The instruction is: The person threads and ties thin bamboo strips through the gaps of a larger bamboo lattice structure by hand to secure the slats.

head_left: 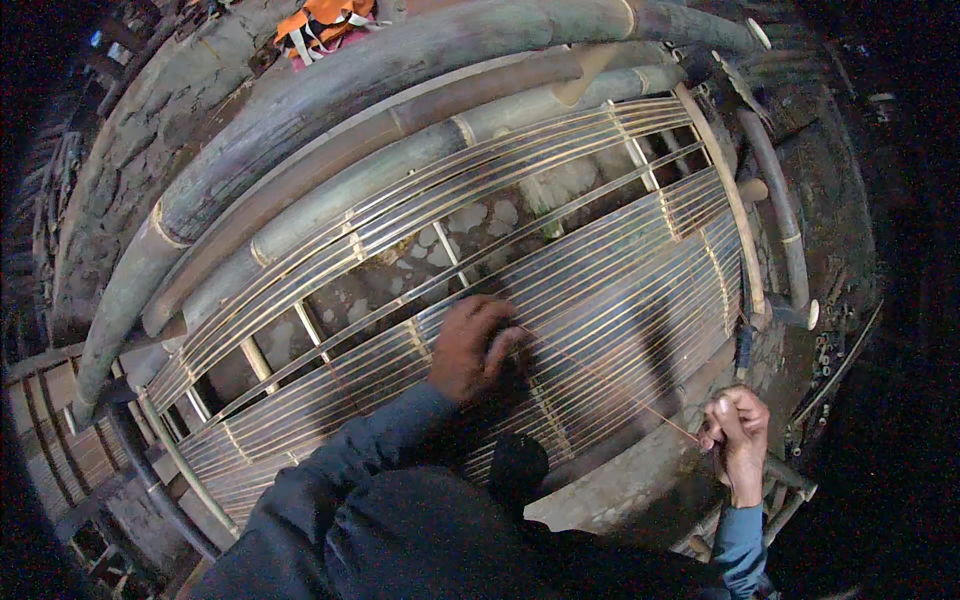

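We see a flat panel of thin bamboo slats (600,290) lying below us, its long axis running from lower left up to upper right, the slats side by side along that line. A few cross strips (450,250) run the other way across them. Along its far side lie thick bamboo poles (400,70), curved by the lens, pointing the same way as the slats.

Our left hand (475,348) rests on the slats near the panel's middle, fingers curled down and pressed onto them. Our right hand (738,432) is off the panel's near right edge, closed in a fist pinching a thin thread (620,390). The thread stretches taut in a straight line from the left hand down to the right hand, crossing the slats at an angle.

Between the slats in the upper half we can see pale stone ground (470,225) through open gaps. The panel's right end stops at a curved rim strip (725,200); beyond it is dark, cluttered ground. Open room lies around the right hand, over a pale slab (610,490).

Our dark sleeves hide the near middle of the panel, and the corners of the view are black. An orange cloth (325,22) at the top is cut off.
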Demonstrator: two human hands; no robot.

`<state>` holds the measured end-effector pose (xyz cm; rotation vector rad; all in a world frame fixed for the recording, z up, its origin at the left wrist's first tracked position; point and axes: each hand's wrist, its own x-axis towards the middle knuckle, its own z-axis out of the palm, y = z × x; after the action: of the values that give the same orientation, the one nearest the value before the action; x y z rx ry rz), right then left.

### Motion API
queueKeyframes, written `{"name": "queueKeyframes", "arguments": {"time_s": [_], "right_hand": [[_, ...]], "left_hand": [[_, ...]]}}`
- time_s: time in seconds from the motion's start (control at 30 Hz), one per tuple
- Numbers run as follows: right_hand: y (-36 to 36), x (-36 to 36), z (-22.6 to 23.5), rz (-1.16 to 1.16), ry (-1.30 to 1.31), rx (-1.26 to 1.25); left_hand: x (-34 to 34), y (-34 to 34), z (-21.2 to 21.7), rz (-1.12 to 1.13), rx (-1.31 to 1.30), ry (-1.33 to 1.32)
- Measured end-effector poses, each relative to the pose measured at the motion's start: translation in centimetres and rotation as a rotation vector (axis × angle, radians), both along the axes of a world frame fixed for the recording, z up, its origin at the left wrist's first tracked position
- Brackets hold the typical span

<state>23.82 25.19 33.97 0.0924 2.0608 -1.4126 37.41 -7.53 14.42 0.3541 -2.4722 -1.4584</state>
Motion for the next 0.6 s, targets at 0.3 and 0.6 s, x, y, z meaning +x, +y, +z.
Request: {"name": "queueKeyframes", "arguments": {"time_s": [0.3,0.6], "right_hand": [[-16.3,-1.2,-0.9,0.842,0.256,0.258],[-26.4,-4.4,-12.9,1.188,0.841,0.391]], "left_hand": [[2.1,-5.0,-1.1,0.261,0.008,-0.007],[-2.7,-15.0,-17.9,-0.364,0.343,-0.397]]}}
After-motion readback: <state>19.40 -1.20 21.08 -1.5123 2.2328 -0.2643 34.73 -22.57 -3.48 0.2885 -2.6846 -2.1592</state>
